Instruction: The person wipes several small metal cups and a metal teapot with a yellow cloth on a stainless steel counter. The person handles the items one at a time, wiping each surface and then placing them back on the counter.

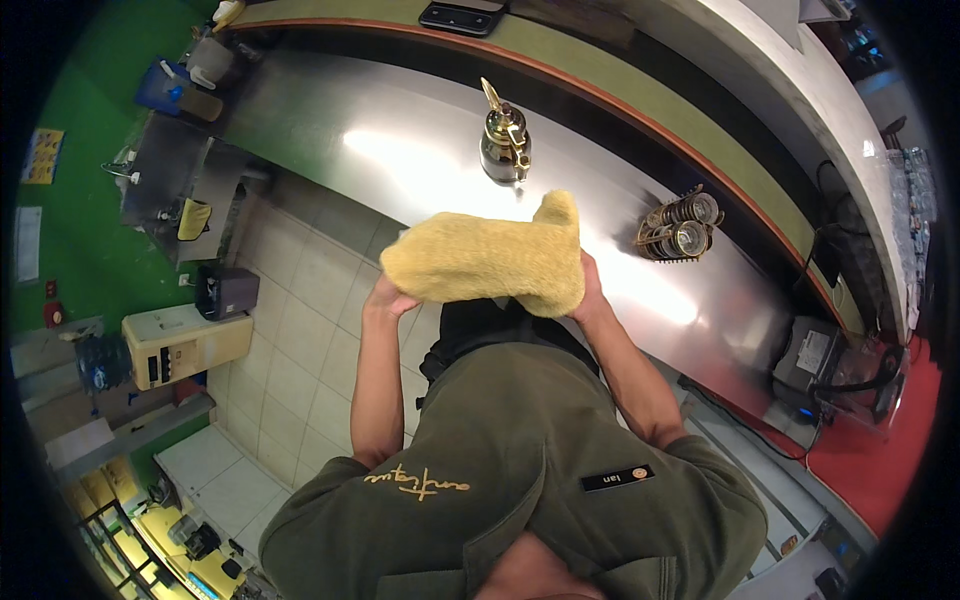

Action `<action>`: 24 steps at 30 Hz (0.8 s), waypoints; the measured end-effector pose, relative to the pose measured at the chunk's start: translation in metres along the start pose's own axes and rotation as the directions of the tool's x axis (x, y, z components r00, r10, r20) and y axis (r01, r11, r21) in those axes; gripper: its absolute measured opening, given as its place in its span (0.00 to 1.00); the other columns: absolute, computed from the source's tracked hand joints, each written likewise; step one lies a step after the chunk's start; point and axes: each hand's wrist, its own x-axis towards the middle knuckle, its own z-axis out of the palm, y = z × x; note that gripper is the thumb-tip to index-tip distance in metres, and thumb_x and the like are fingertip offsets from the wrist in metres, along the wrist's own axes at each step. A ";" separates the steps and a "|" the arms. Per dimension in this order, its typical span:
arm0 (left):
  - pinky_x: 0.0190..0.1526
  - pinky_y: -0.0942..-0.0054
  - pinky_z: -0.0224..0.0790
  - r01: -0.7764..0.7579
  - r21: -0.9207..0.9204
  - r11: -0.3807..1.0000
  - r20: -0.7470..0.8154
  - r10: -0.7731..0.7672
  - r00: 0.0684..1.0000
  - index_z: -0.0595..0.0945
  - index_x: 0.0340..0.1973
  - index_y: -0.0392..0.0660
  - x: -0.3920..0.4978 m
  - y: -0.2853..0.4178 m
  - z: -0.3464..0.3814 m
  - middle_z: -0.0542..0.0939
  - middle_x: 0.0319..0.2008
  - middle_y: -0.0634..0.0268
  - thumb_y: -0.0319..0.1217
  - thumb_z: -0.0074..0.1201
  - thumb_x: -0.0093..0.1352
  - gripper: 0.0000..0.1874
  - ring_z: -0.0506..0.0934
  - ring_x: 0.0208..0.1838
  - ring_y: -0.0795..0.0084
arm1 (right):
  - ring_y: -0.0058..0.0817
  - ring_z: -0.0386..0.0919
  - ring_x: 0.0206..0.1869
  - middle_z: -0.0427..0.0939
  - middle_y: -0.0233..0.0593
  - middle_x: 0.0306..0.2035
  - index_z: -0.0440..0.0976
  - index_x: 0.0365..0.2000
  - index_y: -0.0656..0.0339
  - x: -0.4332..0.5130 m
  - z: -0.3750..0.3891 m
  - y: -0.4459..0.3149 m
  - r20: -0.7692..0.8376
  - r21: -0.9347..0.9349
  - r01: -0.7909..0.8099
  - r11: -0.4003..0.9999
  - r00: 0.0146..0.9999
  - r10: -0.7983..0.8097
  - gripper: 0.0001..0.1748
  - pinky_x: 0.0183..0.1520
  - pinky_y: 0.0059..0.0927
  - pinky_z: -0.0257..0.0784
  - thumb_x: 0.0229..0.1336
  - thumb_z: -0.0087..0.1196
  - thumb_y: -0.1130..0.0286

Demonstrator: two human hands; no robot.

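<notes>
A yellow towelling cloth point(487, 259) is stretched between my two hands, in front of my waist. My left hand point(391, 295) grips its left end from beneath, and most of the fingers are hidden by the fabric. At the other end, my right hand point(591, 289) is largely covered by the cloth, with the wrist and part of the palm showing. Beyond the cloth, a dark, shiny vacuum jug point(505, 146) with gold-coloured trim stands upright on the stainless steel counter point(322, 105). To the right is a wire rack holding glass cups point(682, 229).
A card-terminal-like dark device point(806, 360) with cables sits at the counter's right end. A sink unit point(169, 176) with a yellow cloth point(194, 219) over it stands left. Farther down are a water dispenser point(187, 341) and tiled floor point(300, 360). A raised green ledge point(570, 67) runs behind the counter.
</notes>
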 end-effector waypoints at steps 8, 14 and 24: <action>0.47 0.72 0.79 0.188 0.798 0.572 -0.364 0.209 0.908 0.84 0.51 0.39 0.030 -0.020 -0.017 0.89 0.39 0.61 0.43 0.45 0.85 0.20 0.86 0.41 0.70 | 0.38 0.78 0.66 0.77 0.42 0.65 0.70 0.67 0.61 -0.024 -0.028 -0.006 0.229 -0.572 0.357 0.738 0.934 -0.274 0.31 0.70 0.45 0.75 0.73 0.59 0.54; 0.56 0.67 0.79 -0.378 0.760 0.528 0.096 0.485 0.869 0.82 0.56 0.36 0.091 -0.033 0.061 0.87 0.51 0.57 0.37 0.50 0.84 0.17 0.86 0.54 0.65 | 0.35 0.78 0.64 0.77 0.40 0.64 0.70 0.67 0.60 -0.026 -0.002 -0.041 0.340 -0.806 0.502 0.313 0.826 -0.450 0.29 0.68 0.41 0.76 0.73 0.58 0.59; 0.49 0.62 0.77 -0.415 0.868 0.272 0.092 0.733 0.674 0.80 0.52 0.36 0.144 -0.052 0.151 0.83 0.48 0.53 0.34 0.67 0.74 0.18 0.83 0.46 0.63 | 0.30 0.79 0.60 0.78 0.37 0.61 0.69 0.66 0.59 -0.039 0.036 -0.066 0.409 -0.894 0.428 -0.129 0.667 -0.623 0.24 0.64 0.36 0.78 0.75 0.56 0.66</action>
